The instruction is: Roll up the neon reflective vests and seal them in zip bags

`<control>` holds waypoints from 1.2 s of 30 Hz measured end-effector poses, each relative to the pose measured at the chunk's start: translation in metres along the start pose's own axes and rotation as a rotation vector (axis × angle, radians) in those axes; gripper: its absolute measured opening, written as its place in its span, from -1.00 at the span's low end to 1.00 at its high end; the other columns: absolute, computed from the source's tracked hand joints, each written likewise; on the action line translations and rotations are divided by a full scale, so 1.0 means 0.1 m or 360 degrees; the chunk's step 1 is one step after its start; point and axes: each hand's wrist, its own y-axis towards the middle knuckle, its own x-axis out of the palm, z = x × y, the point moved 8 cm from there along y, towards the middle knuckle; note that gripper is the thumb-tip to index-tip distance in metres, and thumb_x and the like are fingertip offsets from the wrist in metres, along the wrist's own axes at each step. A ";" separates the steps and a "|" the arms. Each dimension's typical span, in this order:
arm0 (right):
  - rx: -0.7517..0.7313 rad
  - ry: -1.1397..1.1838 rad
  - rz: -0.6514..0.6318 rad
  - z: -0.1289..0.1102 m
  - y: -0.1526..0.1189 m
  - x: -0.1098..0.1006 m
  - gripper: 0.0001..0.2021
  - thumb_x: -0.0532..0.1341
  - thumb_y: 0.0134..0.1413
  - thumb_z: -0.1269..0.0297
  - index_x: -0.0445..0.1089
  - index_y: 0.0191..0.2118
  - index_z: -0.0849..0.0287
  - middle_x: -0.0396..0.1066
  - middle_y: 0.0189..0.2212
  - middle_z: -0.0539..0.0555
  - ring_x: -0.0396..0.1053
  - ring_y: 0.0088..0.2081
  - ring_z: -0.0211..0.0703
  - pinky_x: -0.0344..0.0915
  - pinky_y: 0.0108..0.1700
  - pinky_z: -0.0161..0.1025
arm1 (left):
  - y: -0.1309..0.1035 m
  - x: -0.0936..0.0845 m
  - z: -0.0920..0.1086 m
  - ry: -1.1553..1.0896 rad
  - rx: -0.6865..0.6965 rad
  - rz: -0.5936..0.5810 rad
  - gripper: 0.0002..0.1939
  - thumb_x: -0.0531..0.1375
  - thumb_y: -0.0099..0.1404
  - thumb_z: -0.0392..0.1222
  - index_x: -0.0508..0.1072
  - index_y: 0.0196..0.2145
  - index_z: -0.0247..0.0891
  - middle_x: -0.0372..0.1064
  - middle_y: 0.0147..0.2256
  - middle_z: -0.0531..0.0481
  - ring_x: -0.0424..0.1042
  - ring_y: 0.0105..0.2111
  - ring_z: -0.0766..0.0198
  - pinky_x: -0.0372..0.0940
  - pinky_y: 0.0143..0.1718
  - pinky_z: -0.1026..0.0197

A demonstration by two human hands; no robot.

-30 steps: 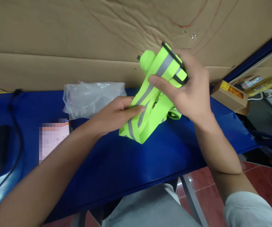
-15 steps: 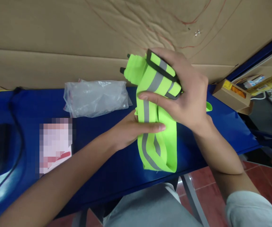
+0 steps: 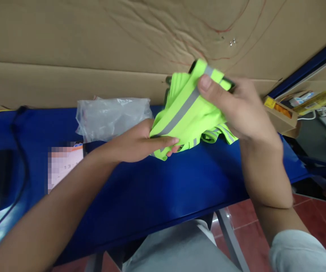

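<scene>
Gripping one folded neon-green reflective vest (image 3: 185, 113) at centre frame, above the blue worktop (image 3: 151, 189): the right hand (image 3: 236, 109) is closed on its upper end, thumb pressed on the grey stripe, and the left hand (image 3: 140, 141) pinches its lower edge with fingers curled. One clear plastic bag (image 3: 112, 117) lies left of centre against the cardboard sheet (image 3: 95, 45); one small cardboard box (image 3: 280, 113) sits at right.
</scene>
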 end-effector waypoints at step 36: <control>-0.0025 0.0173 -0.0106 0.12 -0.08 0.37 -0.67 0.36 0.17 -0.11 0.52 -0.10 -0.01 0.61 -0.20 -0.09 0.61 -0.18 -0.09 0.60 -0.12 -0.15 | -0.10 -0.24 0.10 0.0365 -0.0014 0.0530 -0.62 0.43 0.21 0.09 0.50 -0.57 -0.18 0.42 -0.65 0.07 0.40 -0.66 0.30 0.26 -0.65 0.30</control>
